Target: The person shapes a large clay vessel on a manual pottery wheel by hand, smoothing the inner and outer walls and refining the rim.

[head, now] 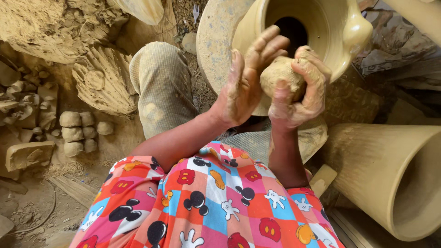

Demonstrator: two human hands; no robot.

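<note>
While both hands work above the wheel, head view only: pale tan, rough-surfaced lump of damp clay (281, 76) held in the air just in front of the mouth of the large buff unfired clay jar (317, 32), apart from its rim. Jar lying tilted on the round mud-coated wheel disc (216, 41), small looped handle on its right shoulder.

Right hand (301, 89): fingers curled over the top and right side of the lump, thumb up its near face; closed around it, firm hold. Left hand (248, 78): fingers straight and together, palm flat against the lump's left side; open, pressing rather than gripping. Both hands coated in slip.

Judgement on the step: looks like shaping or compacting the lump between palm and cupped fingers. To do well: keep flat palm square to the lump, turn the lump a little between presses so no side stays ragged, hold pressure even, keep it off the jar's soft rim.

Left of the jar: row of small rounded clay balls (78, 131) on the earthen ground, beside a ridged mound of clay (103, 82). Right of and below the jar: second wide-mouthed buff clay vessel (390, 174) on its side. Knee in checked cloth (161, 87) just left of the wheel disc.
</note>
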